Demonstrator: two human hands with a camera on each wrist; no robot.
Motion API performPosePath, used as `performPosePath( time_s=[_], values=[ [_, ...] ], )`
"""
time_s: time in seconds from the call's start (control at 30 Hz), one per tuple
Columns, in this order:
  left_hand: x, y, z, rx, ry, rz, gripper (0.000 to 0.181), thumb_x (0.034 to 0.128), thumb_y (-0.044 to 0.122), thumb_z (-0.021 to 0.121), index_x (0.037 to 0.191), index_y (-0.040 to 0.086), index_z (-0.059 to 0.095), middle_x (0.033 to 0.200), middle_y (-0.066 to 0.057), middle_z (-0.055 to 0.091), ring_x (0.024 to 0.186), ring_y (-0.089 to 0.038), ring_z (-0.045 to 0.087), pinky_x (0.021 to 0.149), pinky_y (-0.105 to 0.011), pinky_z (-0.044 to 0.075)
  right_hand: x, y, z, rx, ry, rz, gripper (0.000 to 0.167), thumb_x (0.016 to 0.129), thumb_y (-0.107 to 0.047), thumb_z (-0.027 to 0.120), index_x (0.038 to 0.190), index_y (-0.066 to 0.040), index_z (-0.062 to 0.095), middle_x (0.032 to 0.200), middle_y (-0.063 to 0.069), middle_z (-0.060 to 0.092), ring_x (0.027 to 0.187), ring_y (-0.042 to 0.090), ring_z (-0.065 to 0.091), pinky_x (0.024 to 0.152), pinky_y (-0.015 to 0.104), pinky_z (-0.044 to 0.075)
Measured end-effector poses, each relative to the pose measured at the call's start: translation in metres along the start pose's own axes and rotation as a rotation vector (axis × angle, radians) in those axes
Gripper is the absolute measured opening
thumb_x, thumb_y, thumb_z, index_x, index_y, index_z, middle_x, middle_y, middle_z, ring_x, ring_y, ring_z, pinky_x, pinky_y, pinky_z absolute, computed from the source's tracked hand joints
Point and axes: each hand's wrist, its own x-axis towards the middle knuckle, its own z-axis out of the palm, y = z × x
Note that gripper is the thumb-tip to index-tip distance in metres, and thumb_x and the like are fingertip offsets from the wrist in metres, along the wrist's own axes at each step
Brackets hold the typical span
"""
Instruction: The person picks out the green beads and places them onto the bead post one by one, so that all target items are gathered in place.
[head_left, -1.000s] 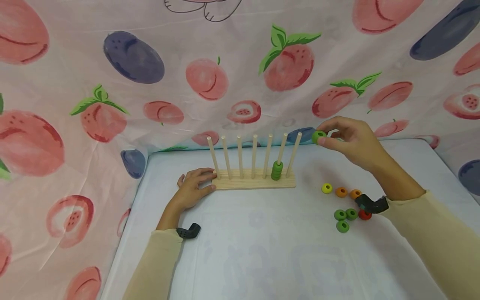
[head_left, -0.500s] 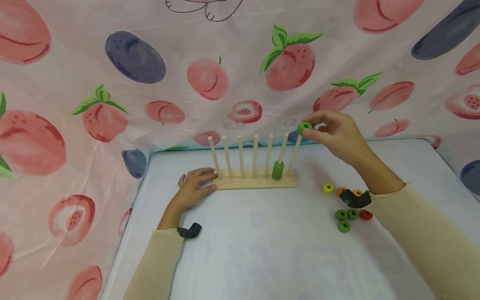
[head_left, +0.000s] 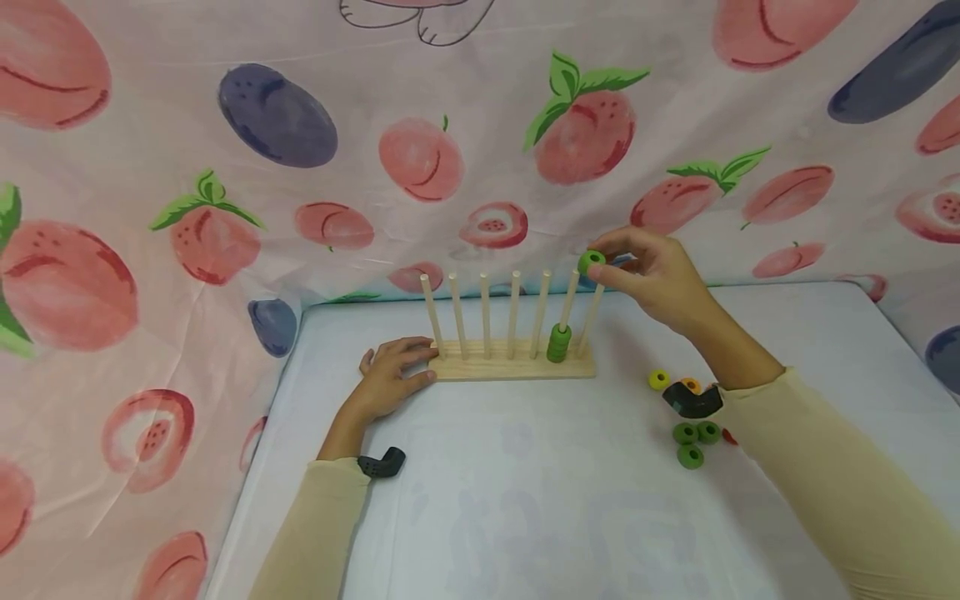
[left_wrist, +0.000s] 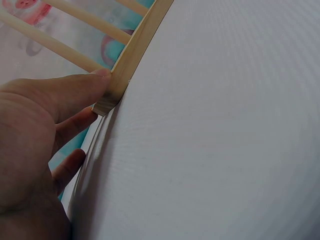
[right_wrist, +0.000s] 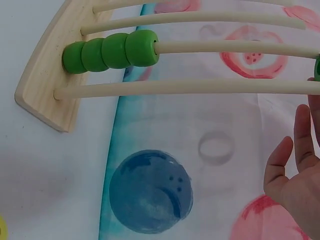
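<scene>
A wooden base (head_left: 510, 369) carries a row of upright pegs. Several green beads (head_left: 558, 343) are stacked on the second peg from the right; the right wrist view shows the stack (right_wrist: 116, 51) from close by. My right hand (head_left: 660, 279) pinches another green bead (head_left: 591, 262) between thumb and fingers, near the top of that same peg. In the right wrist view this bead (right_wrist: 317, 69) is mostly cut off at the edge. My left hand (head_left: 390, 379) holds the left end of the base, its thumb on the front side in the left wrist view (left_wrist: 65, 97).
Right of the base lie a yellow bead (head_left: 659, 380), an orange bead (head_left: 691, 385) partly behind the right wrist camera, loose green beads (head_left: 690, 456) and a red bead (head_left: 729, 437) mostly hidden by the sleeve. A fruit-patterned cloth (head_left: 450, 83) hangs behind the table.
My right hand has moved left with the green bead, past the rightmost peg to the top of the one beside it. The left hand keeps its place on the base.
</scene>
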Motion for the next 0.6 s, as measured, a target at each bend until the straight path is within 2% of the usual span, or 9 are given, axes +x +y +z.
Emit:
performPosePath(
  time_s=[0.3, 0.6],
  values=[
    [0.000, 0.002, 0.000, -0.004, 0.001, -0.002, 0.043, 0.0980, 0.035, 0.069, 0.138, 0.022, 0.066, 0.155, 0.001, 0.049, 0.148, -0.032, 0.029, 0.115, -0.069, -0.008, 0.002, 0.001, 0.005, 0.016, -0.008, 0.012, 0.022, 0.096, -0.013, 0.071, 0.117, -0.005, 0.070, 0.112, -0.004, 0.067, 0.108, 0.019, 0.058, 0.084, 0.019, 0.053],
    [0.000, 0.001, 0.001, -0.002, -0.001, -0.011, 0.043, 0.0981, 0.036, 0.069, 0.139, 0.022, 0.066, 0.155, 0.002, 0.048, 0.149, -0.031, 0.027, 0.115, -0.068, -0.008, 0.005, 0.001, 0.013, 0.012, -0.016, -0.001, 0.022, 0.095, -0.012, 0.073, 0.116, -0.005, 0.071, 0.109, -0.004, 0.068, 0.104, 0.016, 0.060, 0.084, 0.021, 0.051]
  ],
)
